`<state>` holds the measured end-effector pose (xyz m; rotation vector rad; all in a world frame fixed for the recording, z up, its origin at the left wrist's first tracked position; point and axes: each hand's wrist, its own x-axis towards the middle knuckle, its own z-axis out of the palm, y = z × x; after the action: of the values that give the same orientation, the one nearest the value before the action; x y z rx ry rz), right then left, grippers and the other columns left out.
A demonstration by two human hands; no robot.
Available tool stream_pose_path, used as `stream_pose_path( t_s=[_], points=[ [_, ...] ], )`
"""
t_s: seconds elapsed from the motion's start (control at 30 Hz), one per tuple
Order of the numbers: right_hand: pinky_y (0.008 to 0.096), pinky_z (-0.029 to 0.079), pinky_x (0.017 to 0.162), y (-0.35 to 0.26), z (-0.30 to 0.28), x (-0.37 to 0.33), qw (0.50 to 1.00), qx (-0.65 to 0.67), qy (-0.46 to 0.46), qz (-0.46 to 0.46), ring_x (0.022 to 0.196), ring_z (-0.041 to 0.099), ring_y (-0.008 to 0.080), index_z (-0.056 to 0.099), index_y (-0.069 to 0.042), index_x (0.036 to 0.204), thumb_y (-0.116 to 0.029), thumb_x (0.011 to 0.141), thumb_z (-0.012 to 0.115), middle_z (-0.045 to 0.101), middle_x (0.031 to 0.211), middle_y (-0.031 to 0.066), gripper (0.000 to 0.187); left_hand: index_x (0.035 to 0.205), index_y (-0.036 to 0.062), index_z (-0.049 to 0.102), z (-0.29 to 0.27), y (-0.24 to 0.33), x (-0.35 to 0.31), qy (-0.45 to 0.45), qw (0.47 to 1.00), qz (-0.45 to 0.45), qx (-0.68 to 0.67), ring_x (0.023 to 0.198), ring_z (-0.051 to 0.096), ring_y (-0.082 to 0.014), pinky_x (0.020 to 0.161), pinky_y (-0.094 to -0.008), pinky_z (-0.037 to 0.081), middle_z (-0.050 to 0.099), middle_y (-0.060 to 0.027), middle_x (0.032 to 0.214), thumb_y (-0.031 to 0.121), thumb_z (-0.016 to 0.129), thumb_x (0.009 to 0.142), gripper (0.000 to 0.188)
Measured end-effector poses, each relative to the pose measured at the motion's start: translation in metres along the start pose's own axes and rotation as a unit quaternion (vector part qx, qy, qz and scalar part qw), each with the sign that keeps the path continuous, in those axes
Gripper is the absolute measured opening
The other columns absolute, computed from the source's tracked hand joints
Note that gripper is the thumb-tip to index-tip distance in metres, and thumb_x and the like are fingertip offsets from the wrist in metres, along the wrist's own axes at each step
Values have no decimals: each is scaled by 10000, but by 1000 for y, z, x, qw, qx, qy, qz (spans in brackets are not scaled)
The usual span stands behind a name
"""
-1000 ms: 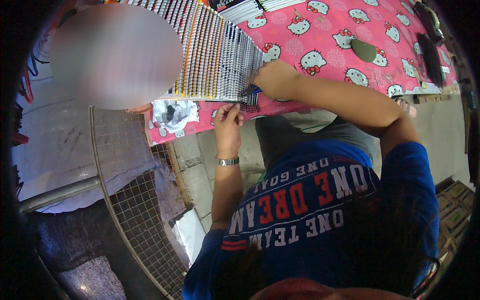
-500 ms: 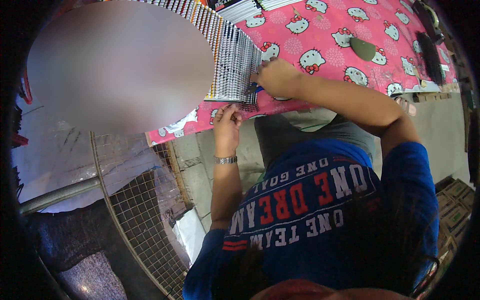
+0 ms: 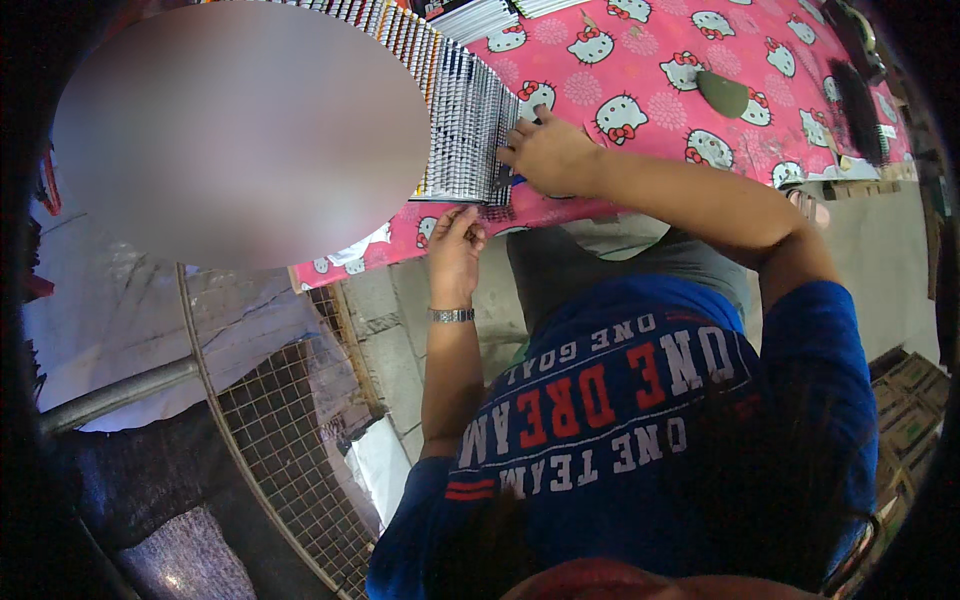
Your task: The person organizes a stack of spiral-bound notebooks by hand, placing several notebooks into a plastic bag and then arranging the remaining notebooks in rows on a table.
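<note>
Rows of white, ridged edges with dark gaps make up a stack (image 3: 465, 125), seemingly wire-bound notebooks, lying on the table by its near edge. At its right side is my right hand (image 3: 550, 158), with fingers bent around a small tool with a blue part (image 3: 518, 181); the fingers hide most of it and its kind is unclear. My left hand (image 3: 458, 240), below a metal watch (image 3: 452, 315) on the wrist, is at the stack's near corner. Its thumb and fingertips are drawn together there, and whatever may be between them is too small to make out.
A pink patterned cloth (image 3: 650, 75) covers the table. On it lie a dark green half-round piece (image 3: 722, 94), a black brush-like thing (image 3: 855, 110) and more bound books (image 3: 480, 20). A round wire-mesh rack (image 3: 285, 430) stands at lower left. A blurred oval hides the upper left.
My right hand's fingers have shifted slightly at the stack's side. My left hand stays at the near corner, almost unmoved.
</note>
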<state>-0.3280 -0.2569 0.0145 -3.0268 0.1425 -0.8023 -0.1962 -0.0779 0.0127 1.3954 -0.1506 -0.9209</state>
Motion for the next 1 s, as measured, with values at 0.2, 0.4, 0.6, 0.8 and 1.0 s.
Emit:
stream_pose_path(
  t_s=[0.2, 0.4, 0.6, 0.8, 1.0],
  points=[
    [403, 461, 837, -16, -19, 23, 935, 114, -321, 95, 933, 615, 261, 618, -73, 996, -139, 803, 515, 638, 939, 119, 228, 895, 39, 560, 2, -9, 5, -38, 996, 17, 73, 562, 517, -101, 480, -216, 366, 570, -22, 716, 47, 655, 808, 129],
    [402, 494, 748, 0, 5, -5, 993, 13, -114, 40, 839, 635, 267, 625, -55, 946, -152, 788, 540, 643, 854, 116, 204, 920, 46, 558, -11, -8, 8, -10, 1000, 5, 26, 589, 527, -104, 483, -217, 372, 579, -26, 748, 41, 670, 796, 167],
    [405, 503, 705, -14, 11, 10, 979, 60, -192, 37, 801, 641, 275, 625, -50, 936, -181, 769, 573, 644, 841, 119, 219, 942, 48, 545, 1, -16, 8, -33, 998, -6, 55, 595, 532, -108, 491, -230, 380, 585, -29, 760, 21, 668, 790, 198],
    [406, 508, 716, -7, -7, 5, 952, 99, -269, 103, 812, 645, 276, 625, -45, 947, -159, 755, 569, 645, 857, 135, 231, 924, 52, 537, -11, -18, 10, -11, 998, 34, 60, 586, 533, -109, 506, -231, 388, 595, -37, 776, 22, 672, 790, 192],
    [396, 515, 706, -13, 25, 1, 992, 28, -121, 25, 849, 645, 282, 619, -47, 980, -148, 749, 572, 643, 915, 154, 257, 927, 52, 525, -3, -24, 11, 9, 1000, -9, 20, 579, 534, -110, 490, -235, 392, 593, -46, 767, 13, 663, 788, 199]
  ],
)
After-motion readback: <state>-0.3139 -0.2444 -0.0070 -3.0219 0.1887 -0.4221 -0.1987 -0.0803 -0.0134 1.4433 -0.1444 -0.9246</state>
